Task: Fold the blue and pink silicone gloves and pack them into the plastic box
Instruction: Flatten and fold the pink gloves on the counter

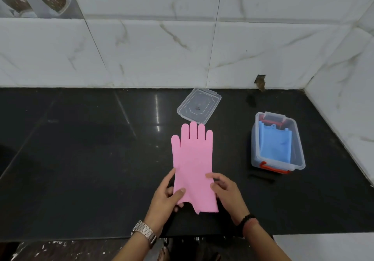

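A pink silicone glove [192, 159] lies flat on the black counter, fingers pointing away from me. My left hand [167, 197] pinches its cuff at the lower left, thumb on top. My right hand [226, 194] rests on the cuff's right edge, fingertips on the pink surface. The clear plastic box [299, 159] with orange-red handles stands to the right, and a folded blue glove [275, 145] lies inside it.
The box's clear lid [199, 106] lies on the counter just beyond the pink glove's fingertips. A white tiled wall runs along the back and turns in at the right. The counter's front edge is close below my wrists.
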